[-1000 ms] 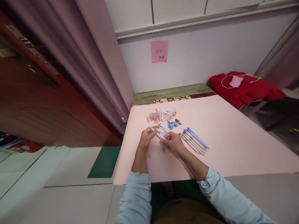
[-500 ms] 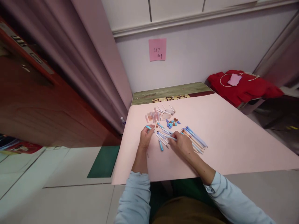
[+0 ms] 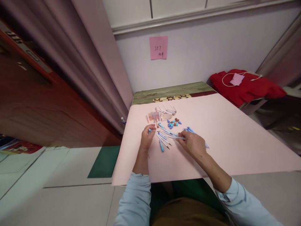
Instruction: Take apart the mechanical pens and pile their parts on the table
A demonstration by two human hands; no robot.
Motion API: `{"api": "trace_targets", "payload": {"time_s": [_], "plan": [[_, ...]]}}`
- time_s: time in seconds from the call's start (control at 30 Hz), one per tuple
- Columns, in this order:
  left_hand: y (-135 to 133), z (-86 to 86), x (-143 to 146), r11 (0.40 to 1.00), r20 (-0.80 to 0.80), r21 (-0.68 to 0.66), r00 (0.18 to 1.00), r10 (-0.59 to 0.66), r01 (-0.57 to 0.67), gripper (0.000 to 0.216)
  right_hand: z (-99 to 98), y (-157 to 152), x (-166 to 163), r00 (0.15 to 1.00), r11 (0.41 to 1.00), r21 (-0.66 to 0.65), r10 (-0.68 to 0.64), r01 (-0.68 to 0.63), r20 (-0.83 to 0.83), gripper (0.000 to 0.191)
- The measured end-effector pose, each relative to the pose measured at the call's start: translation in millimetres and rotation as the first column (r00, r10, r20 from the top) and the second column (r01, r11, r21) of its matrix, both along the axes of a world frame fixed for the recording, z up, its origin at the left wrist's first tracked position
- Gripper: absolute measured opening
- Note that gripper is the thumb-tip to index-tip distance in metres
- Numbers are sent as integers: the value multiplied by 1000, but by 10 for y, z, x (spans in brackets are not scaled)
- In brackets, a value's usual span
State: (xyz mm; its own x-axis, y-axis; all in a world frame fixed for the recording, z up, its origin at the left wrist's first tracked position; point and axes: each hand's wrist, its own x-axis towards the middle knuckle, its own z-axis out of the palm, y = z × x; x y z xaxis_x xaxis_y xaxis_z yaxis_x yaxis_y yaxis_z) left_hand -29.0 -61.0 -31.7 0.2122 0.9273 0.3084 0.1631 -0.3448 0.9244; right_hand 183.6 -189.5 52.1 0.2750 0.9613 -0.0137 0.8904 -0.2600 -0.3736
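My left hand [image 3: 146,139] is closed round a short blue pen piece [image 3: 150,131], mostly hidden by the fingers. My right hand [image 3: 195,143] pinches a slim light-blue pen [image 3: 174,137] that points left over the table. Below it lie thin white refills [image 3: 166,143] with dark tips and a blue tube-like pen piece [image 3: 161,146]. Behind my left hand sits a cluster of clear pinkish pen caps [image 3: 153,116]. Small blue and brown pieces [image 3: 174,124] form a loose heap farther back. Several pens [image 3: 190,129] lie in a row, partly covered by my right hand.
Pink paper [image 3: 235,141] covers the table, whose patterned wooden back edge [image 3: 169,94] meets the wall. More white sticks [image 3: 166,110] lie at the back. A red cloth [image 3: 244,89] with a white cord is at the right, a purple curtain [image 3: 110,72] at the left.
My right hand has moved right with the light-blue pen and now covers more of the pen row. The blue piece in my left hand has turned and shows less.
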Motion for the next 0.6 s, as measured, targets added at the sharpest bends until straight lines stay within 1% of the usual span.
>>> {"api": "trace_targets", "payload": {"time_s": [0.1, 0.17, 0.27, 0.33, 0.37, 0.43, 0.5, 0.6], "plan": [[-16, 23, 18, 1000, 0, -11, 1000, 16, -16, 16, 44, -83, 105, 994, 999, -6, -39, 38, -101, 22], [-35, 52, 24, 999, 11, -26, 999, 31, -31, 24, 92, -134, 172, 986, 998, -2, -58, 58, -156, 24], [-66, 99, 24, 997, 32, -62, 999, 36, -34, 47, 163, -198, 273, 980, 995, 8, -97, 100, -175, 29], [-78, 121, 27, 997, 17, -77, 1000, 8, -6, 53, 173, -221, 320, 978, 991, 16, -130, 134, -165, 32], [-81, 128, 31, 997, 4, -80, 1000, -14, 14, 50, 161, -222, 328, 977, 989, 18, -142, 146, -161, 33], [-80, 135, 41, 996, -14, -72, 998, -54, 53, 34, 104, -197, 292, 977, 989, 16, -141, 145, -163, 32], [-74, 136, 49, 996, -10, -52, 998, -69, 68, 19, 20, -128, 179, 980, 994, 20, -100, 105, -172, 28], [-65, 133, 47, 998, -3, -12, 998, -65, 65, 21, -100, 31, -78, 984, 999, 40, -7, 15, -177, 23]]}}
